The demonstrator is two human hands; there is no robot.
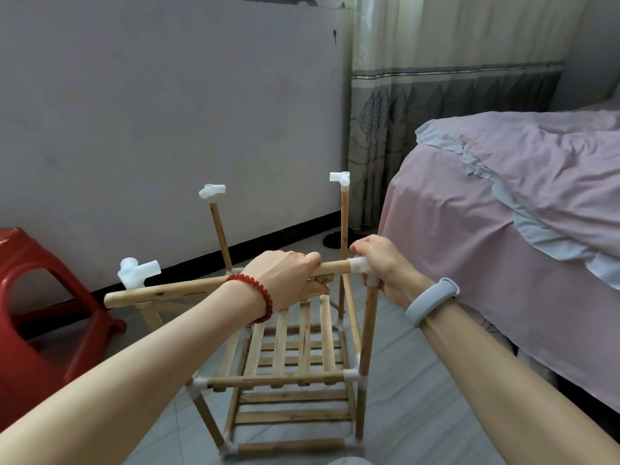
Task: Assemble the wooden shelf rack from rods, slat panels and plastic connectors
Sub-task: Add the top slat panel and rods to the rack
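The wooden rack [285,377] stands on the floor with two slat shelves fitted. Four upright rods carry white plastic connectors at their tops: near left [137,270], far left [211,191], far right [340,177] and near right [364,271]. My left hand [288,280] grips a slat panel's end rod [167,292], whose right tip sits in the near right connector. My right hand [382,263] holds that connector on its upright. The rod's left end hangs free beside the near left connector.
A red plastic stool [40,313] stands at the left, close to the rack. A bed with a pink cover [503,213] fills the right side. Behind the rack are a grey wall and a curtain [436,95]. Grey floor tiles [419,414] lie around the rack.
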